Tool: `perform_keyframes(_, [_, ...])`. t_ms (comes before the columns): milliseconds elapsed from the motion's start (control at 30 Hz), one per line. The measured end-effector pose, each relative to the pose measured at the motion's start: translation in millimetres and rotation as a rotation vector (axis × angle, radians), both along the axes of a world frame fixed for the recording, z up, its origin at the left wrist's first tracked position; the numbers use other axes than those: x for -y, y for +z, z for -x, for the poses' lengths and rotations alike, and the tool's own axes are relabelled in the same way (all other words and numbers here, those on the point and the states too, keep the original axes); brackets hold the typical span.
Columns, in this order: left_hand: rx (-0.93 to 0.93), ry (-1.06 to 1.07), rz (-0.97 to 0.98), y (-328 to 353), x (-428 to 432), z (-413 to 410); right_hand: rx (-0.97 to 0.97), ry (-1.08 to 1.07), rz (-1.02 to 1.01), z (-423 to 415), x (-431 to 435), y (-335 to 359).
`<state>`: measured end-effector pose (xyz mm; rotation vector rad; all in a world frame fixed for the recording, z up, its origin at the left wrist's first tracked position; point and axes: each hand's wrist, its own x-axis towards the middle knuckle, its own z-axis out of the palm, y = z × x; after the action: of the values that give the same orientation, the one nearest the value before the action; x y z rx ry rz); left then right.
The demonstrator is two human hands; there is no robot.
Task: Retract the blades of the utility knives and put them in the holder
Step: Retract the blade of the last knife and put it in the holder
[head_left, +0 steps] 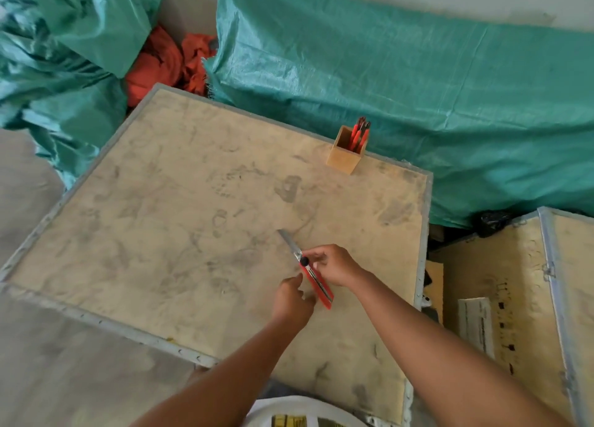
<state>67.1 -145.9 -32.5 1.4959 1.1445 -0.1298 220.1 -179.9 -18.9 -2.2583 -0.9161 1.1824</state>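
A red utility knife [318, 287] lies over the wooden crate top [180, 221], its silver blade [288, 242] extended toward the upper left. My right hand [334, 266] grips the knife near its black slider knob. My left hand [291, 298] sits just left of the handle, fingers curled, touching or nearly touching it. At the far edge of the crate stands a wooden square holder [345, 155] with several red knives [359, 134] upright inside.
Green tarpaulin [418, 99] covers things behind the crate, with orange cloth [167, 63] at the back left. A second wooden crate [514, 298] stands to the right. A white round object [299, 413] is at the bottom edge.
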Motion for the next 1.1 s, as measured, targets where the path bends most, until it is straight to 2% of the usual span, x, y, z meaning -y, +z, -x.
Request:
perform_keyframes(167, [0.051, 0.057, 0.032, -11, 13, -10, 0.031, 0.076, -0.007, 4, -3, -10])
perform_keyframes(300, [0.119, 0.206, 0.094, -14, 12, -14, -0.014, -0.012, -0.025, 4, 0, -15])
perform_keyframes(433, [0.16, 0.239, 0.095, -12, 11, -9, -0.072, -0.089, -0.04, 5, 3, -18])
perform_keyframes(533, [0.19, 0.154, 0.031, 2, 8, -3, -0.104, -0.158, -0.074, 5, 5, -17])
perform_keyframes(667, [0.224, 0.113, 0.163, 20, -8, 5, -0.141, -0.285, -0.154, 5, 8, 3])
perform_keyframes(767, [0.191, 0.02, 0.179, 34, -26, 15, -0.167, -0.353, -0.222, 6, 10, 23])
perform_keyframes(867, [0.244, -0.005, 0.155, 51, -40, 22, -0.188, -0.401, -0.289, 10, 10, 41])
perform_keyframes(967, [0.28, -0.018, 0.089, 65, -54, 32, -0.17, -0.415, -0.366, 16, 6, 56])
perform_keyframes(1100, [0.333, -0.032, 0.113, 81, -73, 45, -0.083, -0.362, -0.409, 31, -1, 73])
